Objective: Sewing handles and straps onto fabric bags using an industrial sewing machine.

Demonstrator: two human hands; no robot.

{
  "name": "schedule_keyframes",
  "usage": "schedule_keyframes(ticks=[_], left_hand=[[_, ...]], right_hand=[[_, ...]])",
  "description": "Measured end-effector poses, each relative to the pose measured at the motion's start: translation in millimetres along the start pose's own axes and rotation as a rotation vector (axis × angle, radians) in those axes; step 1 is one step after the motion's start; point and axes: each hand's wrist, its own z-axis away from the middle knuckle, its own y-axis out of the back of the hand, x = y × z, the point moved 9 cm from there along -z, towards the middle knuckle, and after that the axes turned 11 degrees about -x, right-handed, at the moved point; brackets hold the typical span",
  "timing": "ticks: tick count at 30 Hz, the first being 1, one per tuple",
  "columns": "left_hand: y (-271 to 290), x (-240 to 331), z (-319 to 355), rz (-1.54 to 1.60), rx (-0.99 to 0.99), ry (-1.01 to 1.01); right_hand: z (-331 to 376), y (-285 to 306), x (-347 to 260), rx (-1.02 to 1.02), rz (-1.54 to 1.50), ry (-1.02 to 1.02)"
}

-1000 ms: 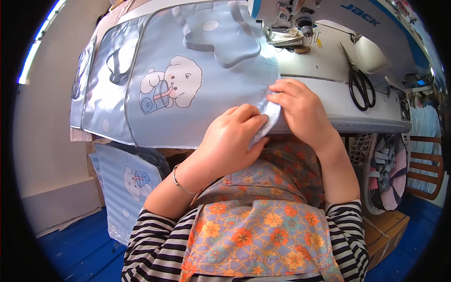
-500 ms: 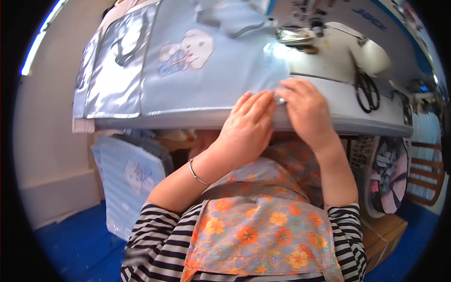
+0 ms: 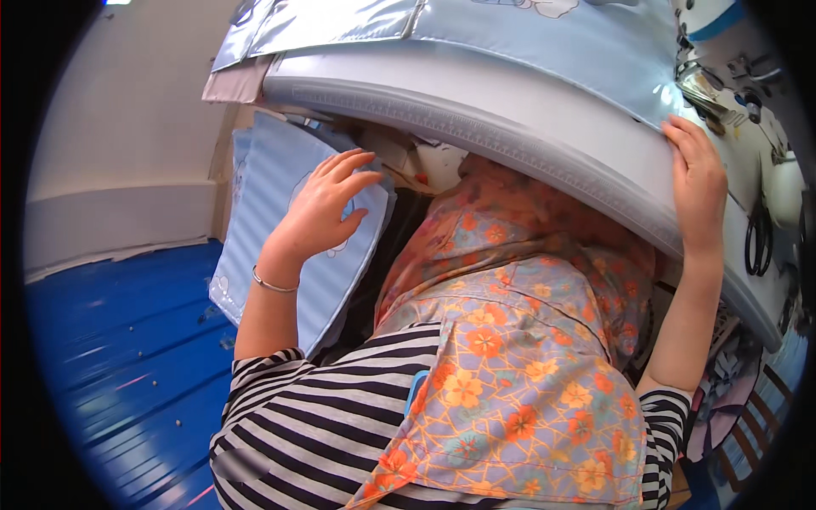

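A light blue coated-fabric sheet, with clear shiny panels at its left end, lies across the white sewing table. My right hand is at its right front corner, fingertips closed on the edge; the thumb is mostly hidden. My left hand, a bangle on its wrist, is held out with fingers apart and nothing in it. Beyond it, below the table at the left, light blue printed pieces hang or stand in layers. Whether the left fingers touch them is hard to tell.
Black-handled scissors lie on the table at the right, near small metal tools. A ruler strip runs along the table's rounded front edge. Under the right side is a bin of cloth. The floor is blue.
My left hand has left the sheet and moved left and down to the hanging pieces. My right hand stays by the sheet's corner. The view has swung left and down.
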Motion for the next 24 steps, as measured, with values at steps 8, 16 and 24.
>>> schedule_keyframes(ticks=[8, 16, 24], left_hand=[[10.0, -20.4, 4.7, 0.128, 0.095, -0.062], [78.9, 99.1, -101.9, 0.108, 0.430, -0.459], [13.4, 193.2, -279.5, 0.087, 0.384, -0.480]], right_hand=[[-9.1, -16.0, 7.5, 0.023, 0.035, 0.104], [-4.8, -18.7, 17.5, 0.043, 0.085, 0.083], [49.4, -16.8, -66.2, -0.047, -0.168, 0.182]])
